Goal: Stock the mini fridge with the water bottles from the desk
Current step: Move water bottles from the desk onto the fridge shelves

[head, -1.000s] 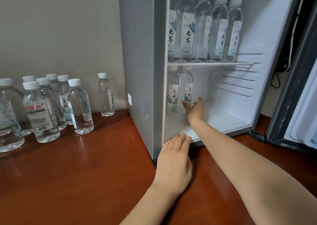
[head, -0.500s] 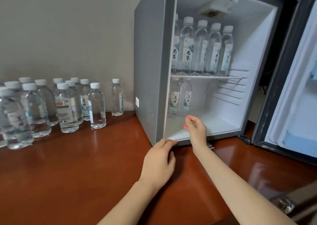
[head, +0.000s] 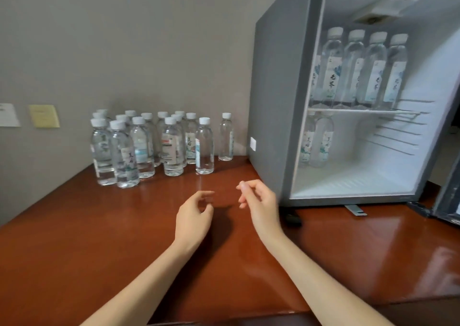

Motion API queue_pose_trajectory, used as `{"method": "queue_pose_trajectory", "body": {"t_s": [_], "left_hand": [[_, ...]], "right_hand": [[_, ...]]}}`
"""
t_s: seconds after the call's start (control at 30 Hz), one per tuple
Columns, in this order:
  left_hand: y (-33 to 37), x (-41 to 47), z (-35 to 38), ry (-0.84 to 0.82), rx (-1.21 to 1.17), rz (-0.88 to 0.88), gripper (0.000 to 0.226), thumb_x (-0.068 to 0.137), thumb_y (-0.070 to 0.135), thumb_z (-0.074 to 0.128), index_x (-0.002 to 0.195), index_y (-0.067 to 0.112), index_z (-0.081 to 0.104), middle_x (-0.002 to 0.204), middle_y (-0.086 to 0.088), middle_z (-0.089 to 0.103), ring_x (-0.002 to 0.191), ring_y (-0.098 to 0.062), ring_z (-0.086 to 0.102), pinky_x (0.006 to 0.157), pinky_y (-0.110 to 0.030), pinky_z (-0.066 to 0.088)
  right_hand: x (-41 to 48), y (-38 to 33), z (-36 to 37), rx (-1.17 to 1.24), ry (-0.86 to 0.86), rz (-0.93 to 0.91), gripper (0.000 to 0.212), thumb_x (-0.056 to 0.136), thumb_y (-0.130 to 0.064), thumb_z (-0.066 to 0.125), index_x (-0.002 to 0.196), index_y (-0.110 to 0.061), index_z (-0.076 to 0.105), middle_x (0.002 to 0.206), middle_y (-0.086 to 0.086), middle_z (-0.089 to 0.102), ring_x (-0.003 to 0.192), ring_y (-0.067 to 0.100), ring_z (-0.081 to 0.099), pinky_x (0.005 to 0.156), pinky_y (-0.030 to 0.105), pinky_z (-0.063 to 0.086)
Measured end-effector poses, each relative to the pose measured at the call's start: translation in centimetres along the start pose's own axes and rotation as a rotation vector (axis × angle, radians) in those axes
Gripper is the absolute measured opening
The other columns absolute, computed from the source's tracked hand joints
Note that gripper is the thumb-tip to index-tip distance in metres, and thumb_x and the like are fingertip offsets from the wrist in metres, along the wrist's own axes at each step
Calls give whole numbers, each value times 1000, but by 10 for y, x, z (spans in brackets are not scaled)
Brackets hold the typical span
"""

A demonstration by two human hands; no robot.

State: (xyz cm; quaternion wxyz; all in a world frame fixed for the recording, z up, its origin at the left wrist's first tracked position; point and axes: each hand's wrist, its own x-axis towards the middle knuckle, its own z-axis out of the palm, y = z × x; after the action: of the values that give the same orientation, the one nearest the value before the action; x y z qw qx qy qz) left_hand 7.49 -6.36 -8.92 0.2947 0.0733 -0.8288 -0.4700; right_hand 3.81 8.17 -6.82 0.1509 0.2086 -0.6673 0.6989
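Observation:
A grey mini fridge (head: 273, 102) stands open at the right of the red-brown desk (head: 99, 238). Its wire shelf (head: 403, 113) carries a row of tall water bottles (head: 354, 69); two smaller bottles (head: 321, 139) stand at the lower left inside. Several clear water bottles with white caps (head: 149, 146) cluster on the desk by the wall, one bottle (head: 226, 136) apart nearest the fridge. My left hand (head: 194, 216) and my right hand (head: 258, 201) hover over the desk in front of the cluster, fingers loosely curled, holding nothing.
The fridge door (head: 448, 189) hangs open at the far right edge. A white note (head: 8, 114) and a yellow note (head: 44, 116) stick on the grey wall at the left. The desk's front edge runs along the bottom.
My right hand has come out of the fridge's lower compartment and my left hand has left the fridge's front edge. Both now hover left of the fridge, and my view has swung left.

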Motion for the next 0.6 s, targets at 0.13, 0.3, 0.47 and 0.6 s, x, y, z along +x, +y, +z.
{"method": "queue_pose_trajectory", "body": {"t_s": [0.13, 0.3, 0.47, 0.6], "left_hand": [[-25, 11, -41, 88, 33, -97, 32, 86, 6, 56, 103, 30, 68, 91, 13, 69, 89, -9, 64, 83, -29, 49], [-43, 25, -56, 155, -1, -171, 32, 85, 4, 54, 100, 28, 67, 84, 13, 70, 85, -8, 65, 80, -27, 48], [-47, 40, -48, 83, 35, -139, 29, 84, 5, 56, 98, 29, 67, 82, 14, 69, 80, -7, 64, 75, -24, 46], [-53, 57, -43, 84, 10, -167, 28, 84, 7, 56, 98, 28, 68, 84, 9, 70, 83, -14, 66, 82, -31, 50]], "right_hand": [[7, 16, 54, 41, -108, 120, 19, 95, -18, 60, 82, -7, 69, 57, -4, 56, 55, 7, 54, 57, 18, 45], [30, 32, 82, -29, -118, 171, 21, 94, -24, 61, 80, -12, 70, 57, -6, 58, 56, 7, 55, 63, 23, 47], [52, 50, 87, -133, -34, 184, 21, 91, -30, 63, 78, -16, 71, 58, -8, 63, 56, 4, 58, 73, 36, 53], [68, 67, 93, -209, -44, 178, 13, 87, -38, 66, 80, -26, 67, 72, -8, 69, 72, 11, 66, 82, 46, 55]]}}
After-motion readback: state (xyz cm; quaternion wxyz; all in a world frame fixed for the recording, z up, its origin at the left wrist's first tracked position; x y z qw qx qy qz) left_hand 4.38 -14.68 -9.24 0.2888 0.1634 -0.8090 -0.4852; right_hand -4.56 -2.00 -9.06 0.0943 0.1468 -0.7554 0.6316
